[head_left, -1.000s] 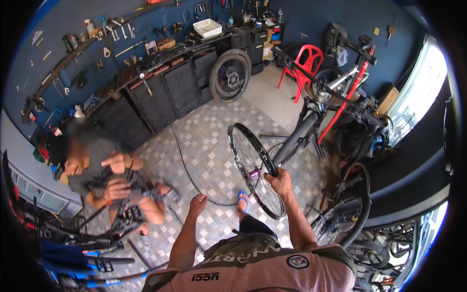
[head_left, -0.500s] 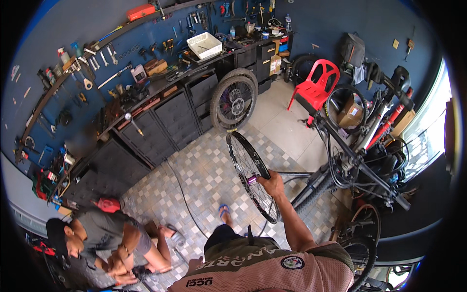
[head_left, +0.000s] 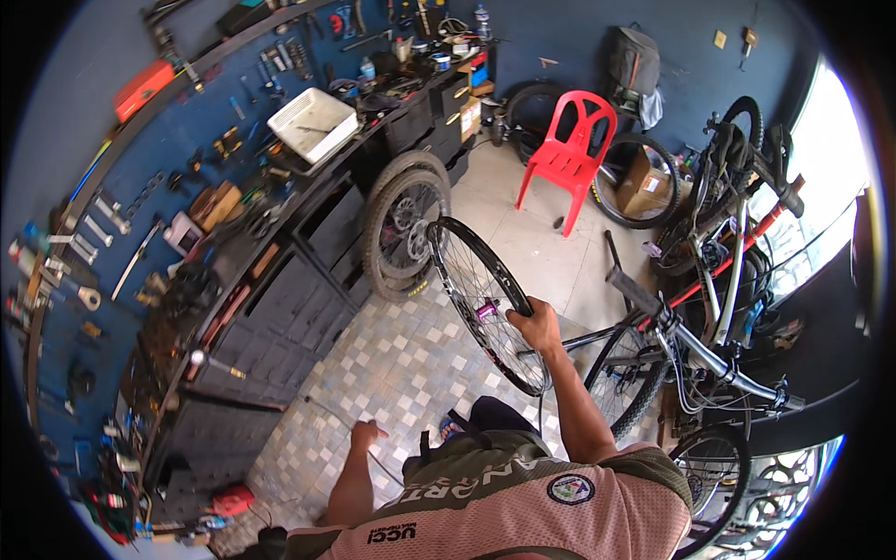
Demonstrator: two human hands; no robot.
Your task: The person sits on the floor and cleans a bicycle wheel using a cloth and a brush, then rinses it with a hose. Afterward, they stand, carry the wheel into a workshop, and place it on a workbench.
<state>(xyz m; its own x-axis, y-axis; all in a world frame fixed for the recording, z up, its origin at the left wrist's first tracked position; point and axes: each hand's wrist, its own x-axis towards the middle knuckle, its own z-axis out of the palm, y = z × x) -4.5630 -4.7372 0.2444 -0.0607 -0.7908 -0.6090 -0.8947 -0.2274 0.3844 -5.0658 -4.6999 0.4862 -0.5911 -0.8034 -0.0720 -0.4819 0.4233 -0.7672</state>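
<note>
My right hand (head_left: 537,327) grips the rim of a bicycle wheel (head_left: 492,261), its fingers wrapped over the near side. The wheel has a black rim without a tyre, thin spokes and a purple hub (head_left: 487,312). It is tilted, held out in front of me. My left hand (head_left: 367,432) hangs low at my left side over the tiled floor, with nothing seen in it. Its thumb and a finger look loosely apart.
Two wheels with tyres (head_left: 381,238) lean against the dark workbench cabinets (head_left: 280,308). A red plastic chair (head_left: 567,159) stands ahead. Bicycles with handlebars (head_left: 719,350) crowd the right. A white basket (head_left: 313,121) sits on the bench, and a cable (head_left: 341,417) crosses the floor.
My view has turned and moved forward toward the chair and leaning wheels. My right hand still carries the wheel. My left hand has come into fuller view; the crouching co-worker has left it.
</note>
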